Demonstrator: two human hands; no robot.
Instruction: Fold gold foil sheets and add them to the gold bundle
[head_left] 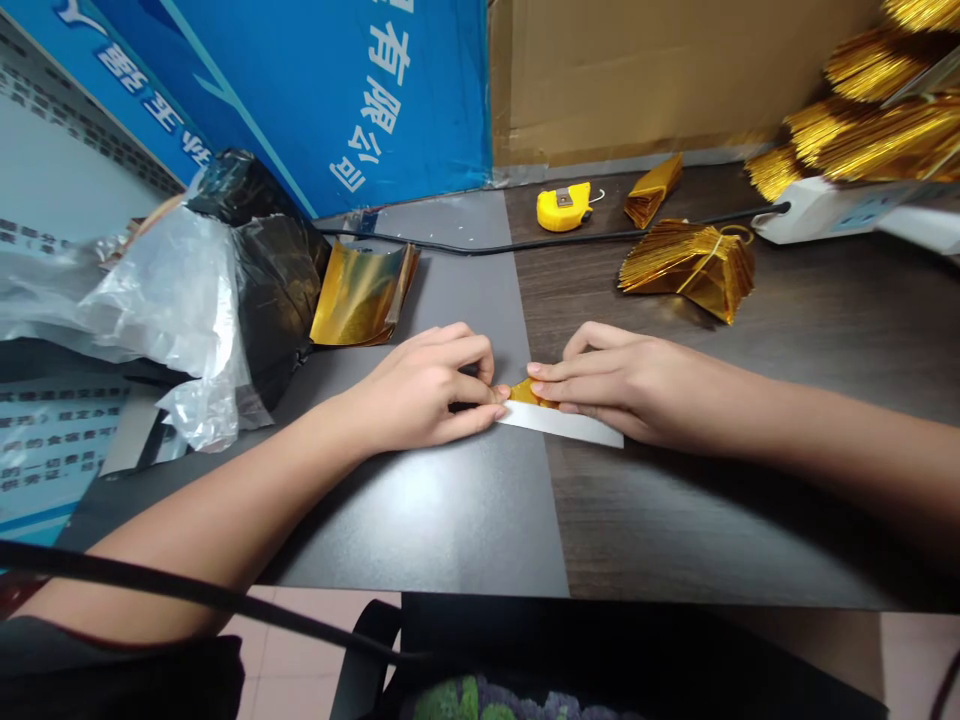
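Observation:
A small sheet of gold foil paper (524, 391), partly folded, lies on the table between my hands. Its white side (564, 424) shows as a strip along the near edge. My left hand (435, 385) pinches the left end of the paper between thumb and fingertips. My right hand (626, 385) lies over the right part, fingers fairly straight and together, gripping it against the table and hiding some of it. Beyond my left hand stands a stack of gold foil sheets (356, 295). A tied bundle of folded gold paper (690, 268) sits beyond my right hand.
A yellow tape measure (564, 207) and a folded gold piece (654, 190) lie near the back. A black cable (480, 248) crosses behind my hands. Plastic bags (202, 290) stand at left, more gold bundles (862, 130) at right, a blue panel (420, 100) and cardboard (637, 80) behind.

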